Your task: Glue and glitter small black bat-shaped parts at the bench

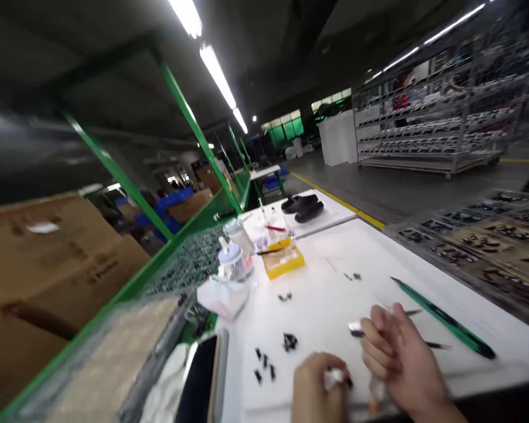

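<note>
Two bare hands work low over the near end of a white worktop in a dim workshop. The left hand is closed, its fingers pinching a small white piece with something dark at its edge. The right hand, just beside it, is raised with its fingers curled; blur hides whether it grips anything. A silvery piece shows at its fingers, and a blurred clear item with an orange end is just below it.

To the right of the right hand lies a slim green pointed tool, slanting across the worktop. To the left of the left hand are a small dark cluster and four loose black pieces. More tiny dark bits lie farther off.

Beyond them sits a yellow-rimmed box, with a blue-lidded clear container to its left and a pair of black shoes at the far end. A dark-screened phone-like device lies at near left. Trays of small parts fill the right side; a wheeled metal rack stands far right.
</note>
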### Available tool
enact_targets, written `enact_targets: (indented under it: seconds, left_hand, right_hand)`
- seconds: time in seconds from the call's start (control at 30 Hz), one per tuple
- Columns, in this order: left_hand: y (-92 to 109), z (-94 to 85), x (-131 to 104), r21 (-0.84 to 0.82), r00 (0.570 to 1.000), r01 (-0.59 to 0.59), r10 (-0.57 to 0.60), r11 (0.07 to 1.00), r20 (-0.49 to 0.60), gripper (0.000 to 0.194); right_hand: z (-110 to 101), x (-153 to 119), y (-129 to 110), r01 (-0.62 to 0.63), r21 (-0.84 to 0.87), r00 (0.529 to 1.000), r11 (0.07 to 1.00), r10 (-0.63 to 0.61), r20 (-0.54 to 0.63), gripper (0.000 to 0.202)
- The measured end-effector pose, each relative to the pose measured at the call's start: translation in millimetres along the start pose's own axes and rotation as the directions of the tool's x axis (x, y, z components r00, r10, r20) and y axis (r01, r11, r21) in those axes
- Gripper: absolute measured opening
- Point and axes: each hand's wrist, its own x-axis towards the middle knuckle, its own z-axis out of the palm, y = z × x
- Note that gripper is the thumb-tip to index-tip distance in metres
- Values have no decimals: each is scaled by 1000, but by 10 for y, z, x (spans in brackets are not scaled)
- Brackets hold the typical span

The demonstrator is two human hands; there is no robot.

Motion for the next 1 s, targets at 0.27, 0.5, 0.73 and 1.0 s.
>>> enact_targets:
  seconds: [0.27, 0.5, 0.73, 1.0]
  left_hand:
    - [-109, -15, -58, -176, 998, -3, -7, 984, -57, 27]
    - [-123, 58, -81, -167, 997, -58, 50, 984, -53, 25]
    - [-133, 77, -59, -186, 997, -70, 60, 980, -54, 26]
    - [-202, 148, -93, -241, 997, -50, 35, 969, -67, 18]
  right_hand:
    - [237, -57, -234, 233, -139, 967, 962, -245, -74, 40]
    - [271, 93, -249, 411, -214, 898, 886, -434, -70, 55]
    - [203, 113, -169, 372, -265, 900, 890, -416, -132, 57]
    - [104, 51, -122, 414, -318, 880, 853, -464, -102, 59]
